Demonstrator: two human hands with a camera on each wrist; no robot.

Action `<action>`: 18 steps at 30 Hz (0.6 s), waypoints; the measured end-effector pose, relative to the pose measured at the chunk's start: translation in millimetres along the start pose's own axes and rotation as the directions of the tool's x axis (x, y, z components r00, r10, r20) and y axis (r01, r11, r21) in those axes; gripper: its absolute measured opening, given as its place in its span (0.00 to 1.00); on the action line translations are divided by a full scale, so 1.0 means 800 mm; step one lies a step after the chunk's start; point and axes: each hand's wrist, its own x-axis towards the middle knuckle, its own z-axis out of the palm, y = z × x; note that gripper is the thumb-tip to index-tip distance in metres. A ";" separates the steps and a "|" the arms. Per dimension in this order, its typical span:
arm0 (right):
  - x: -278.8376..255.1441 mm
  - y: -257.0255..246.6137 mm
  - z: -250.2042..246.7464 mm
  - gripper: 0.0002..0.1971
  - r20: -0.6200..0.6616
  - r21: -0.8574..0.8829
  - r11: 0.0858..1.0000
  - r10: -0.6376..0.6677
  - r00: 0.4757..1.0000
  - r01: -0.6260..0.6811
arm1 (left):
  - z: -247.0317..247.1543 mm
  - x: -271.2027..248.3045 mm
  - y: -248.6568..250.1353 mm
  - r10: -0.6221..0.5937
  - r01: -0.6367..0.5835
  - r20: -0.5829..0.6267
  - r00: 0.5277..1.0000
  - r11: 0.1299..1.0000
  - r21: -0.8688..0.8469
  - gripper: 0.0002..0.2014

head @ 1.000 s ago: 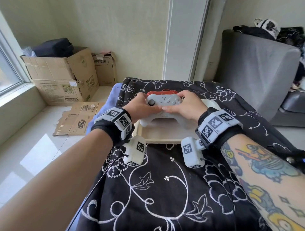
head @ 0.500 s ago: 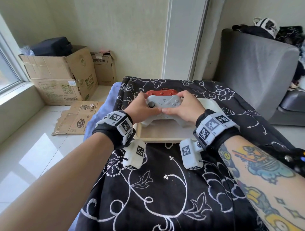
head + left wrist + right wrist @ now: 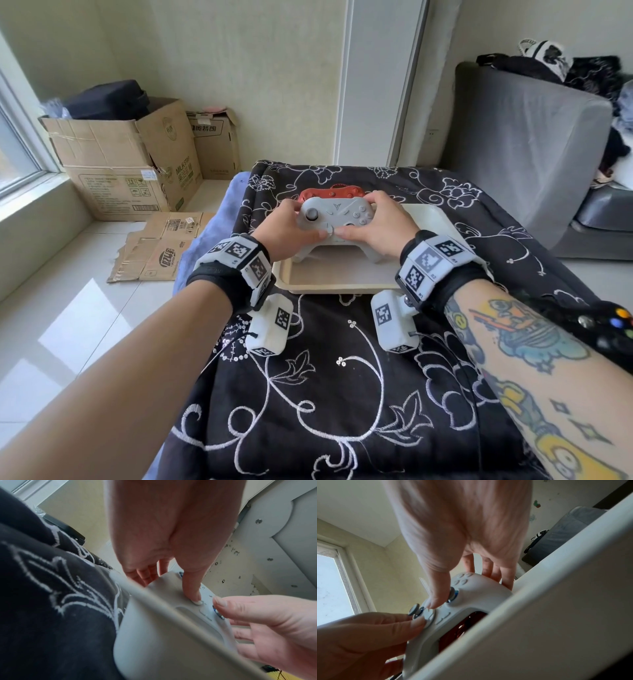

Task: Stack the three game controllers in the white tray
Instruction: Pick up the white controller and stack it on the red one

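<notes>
A white game controller [image 3: 337,219] lies over a red controller [image 3: 330,192] at the far left of the white tray [image 3: 342,279]. My left hand [image 3: 291,229] grips its left side and my right hand [image 3: 382,228] grips its right side. Both thumbs press its face near the middle. In the right wrist view the red controller [image 3: 458,627] shows under the white controller [image 3: 479,592], behind the tray rim [image 3: 539,615]. In the left wrist view, fingers curl behind the white controller [image 3: 171,588]. A black controller [image 3: 613,329] lies at the right edge beside my right forearm.
The tray sits on a black cloth with white flower embroidery [image 3: 342,394]. A grey sofa [image 3: 527,147] stands to the right. Cardboard boxes [image 3: 130,161] stand on the floor at the left, by the window. The right half of the tray holds nothing.
</notes>
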 end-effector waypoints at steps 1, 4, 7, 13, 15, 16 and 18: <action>0.000 0.000 0.000 0.42 0.001 -0.007 1.000 -0.004 1.000 0.004 | 0.000 0.000 0.000 -0.004 0.004 0.000 1.000 1.000 0.006 0.37; -0.001 0.001 -0.002 0.42 0.000 -0.024 1.000 -0.015 1.000 0.015 | 0.000 -0.001 0.001 -0.009 0.009 0.002 1.000 1.000 0.013 0.37; -0.003 0.000 -0.004 0.41 -0.006 -0.030 0.999 -0.028 1.000 0.027 | -0.001 -0.003 0.004 -0.020 0.020 0.001 1.000 1.000 0.021 0.37; -0.010 -0.001 -0.004 0.37 -0.008 -0.037 0.998 -0.054 0.998 0.054 | 0.001 -0.007 0.007 -0.044 0.044 -0.002 0.999 0.999 0.017 0.36; -0.009 -0.002 -0.002 0.36 0.005 -0.046 0.997 -0.057 0.998 0.057 | 0.001 -0.010 0.010 -0.058 0.058 0.002 0.998 0.998 0.019 0.37; -0.009 -0.002 -0.002 0.36 0.013 -0.060 0.997 -0.056 0.998 0.057 | 0.001 -0.012 0.012 -0.064 0.064 0.003 0.998 0.998 0.025 0.38; -0.008 -0.002 0.000 0.37 0.035 -0.087 0.995 -0.049 0.998 0.052 | 0.001 -0.014 0.013 -0.078 0.078 0.001 0.997 0.996 0.038 0.43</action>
